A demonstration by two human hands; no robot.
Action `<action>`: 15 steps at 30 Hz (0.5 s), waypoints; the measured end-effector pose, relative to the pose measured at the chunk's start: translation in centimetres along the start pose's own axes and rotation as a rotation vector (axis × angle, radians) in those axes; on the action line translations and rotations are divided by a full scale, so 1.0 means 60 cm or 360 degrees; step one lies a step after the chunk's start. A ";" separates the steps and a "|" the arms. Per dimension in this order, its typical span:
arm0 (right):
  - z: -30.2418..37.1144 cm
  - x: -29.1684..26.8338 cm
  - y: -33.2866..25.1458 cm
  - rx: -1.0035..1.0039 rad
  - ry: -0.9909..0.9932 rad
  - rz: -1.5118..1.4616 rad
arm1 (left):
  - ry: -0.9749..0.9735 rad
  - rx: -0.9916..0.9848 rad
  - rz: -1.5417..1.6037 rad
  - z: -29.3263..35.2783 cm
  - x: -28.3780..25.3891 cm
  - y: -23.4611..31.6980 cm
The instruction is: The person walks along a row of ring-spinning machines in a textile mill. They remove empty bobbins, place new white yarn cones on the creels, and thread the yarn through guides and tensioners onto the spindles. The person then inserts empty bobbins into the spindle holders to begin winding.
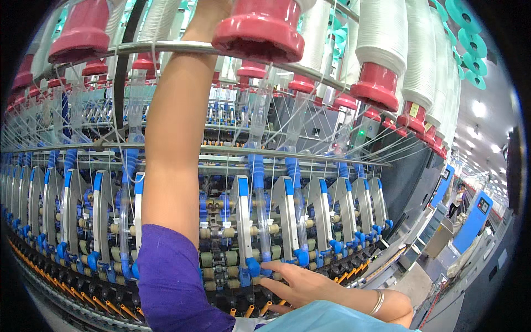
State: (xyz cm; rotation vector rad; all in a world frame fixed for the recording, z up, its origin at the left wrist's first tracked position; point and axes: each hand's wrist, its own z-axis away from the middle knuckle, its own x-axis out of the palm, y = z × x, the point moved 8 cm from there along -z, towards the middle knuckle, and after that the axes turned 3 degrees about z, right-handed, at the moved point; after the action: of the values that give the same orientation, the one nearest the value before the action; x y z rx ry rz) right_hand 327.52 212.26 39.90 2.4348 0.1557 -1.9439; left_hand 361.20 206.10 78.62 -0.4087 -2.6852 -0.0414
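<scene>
We see glossy red plastic bobbin bases [260, 30] carrying matt white wound roving packages [383, 33] that look soft and fibrous, hung from a smooth, shiny curved metal rail [160, 48]. Below, brushed grey metal weighting arms [241, 221] end in glossy blue plastic clips [253, 267], beside dull beige rubber-looking rollers [213, 259] and clear plastic guide tubes [263, 221]. Our purple sleeve [171, 276] is matt woven cloth, and a polished metal bangle [378, 302] gleams on our right wrist.

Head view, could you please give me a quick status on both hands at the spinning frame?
Left hand raised among overhead red-based bobbins, grip hidden. Right hand open, fingers touching blue-tipped drafting arm. Left forearm crosses the frame's front.
</scene>
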 end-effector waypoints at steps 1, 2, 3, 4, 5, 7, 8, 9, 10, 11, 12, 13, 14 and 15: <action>0.008 0.005 0.004 0.0033 -0.0052 0.0001 | 0.0015 0.0018 -0.0073 -0.002 -0.004 0.002; 0.010 0.014 0.007 0.0069 -0.0183 0.0028 | 0.0019 0.0041 -0.0153 -0.005 -0.004 0.005; 0.015 0.013 0.011 0.0030 -0.0155 0.0024 | -0.0002 0.0071 -0.0212 -0.005 -0.002 0.008; 0.010 0.011 0.018 0.0088 -0.0185 -0.0068 | -0.0016 0.0103 -0.0291 -0.007 0.000 0.012; 0.007 0.003 0.030 0.0077 -0.0096 -0.0111 | -0.0042 0.0131 -0.0367 -0.005 0.004 0.016; -0.023 -0.015 0.044 -0.0036 -0.0008 -0.0229 | -0.0105 0.0180 -0.0495 0.006 0.012 0.025; -0.047 -0.034 0.049 -0.0147 0.0122 -0.0276 | -0.0142 0.0201 -0.0538 0.019 0.014 0.031; -0.081 -0.042 0.067 -0.0115 0.0137 -0.0340 | -0.0189 0.0215 -0.0553 0.035 0.016 0.039; -0.117 -0.059 0.083 -0.0099 0.0262 -0.0260 | -0.0248 0.0199 -0.0501 0.057 0.022 0.044; -0.163 -0.073 0.110 0.0095 0.0301 -0.0278 | -0.0327 0.0168 -0.0370 0.083 0.025 0.052; -0.204 -0.075 0.149 0.0399 0.0353 -0.0823 | -0.0216 -0.0172 -0.0018 0.120 0.011 0.037; -0.248 -0.093 0.167 0.0483 0.0496 -0.1159 | -0.0288 -0.0385 0.0457 0.167 0.017 0.037; -0.289 -0.112 0.178 0.0377 0.0759 -0.1772 | -0.0279 -0.0553 0.0932 0.213 0.024 0.045; -0.325 -0.139 0.190 0.0224 0.1068 -0.2352 | -0.0130 -0.0539 0.0988 0.249 0.020 0.055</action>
State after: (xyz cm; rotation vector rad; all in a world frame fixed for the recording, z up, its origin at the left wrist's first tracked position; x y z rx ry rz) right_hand 345.69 201.92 51.87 3.2118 2.3898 -0.9501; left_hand 355.11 210.95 65.42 -1.3495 -2.5063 -0.3008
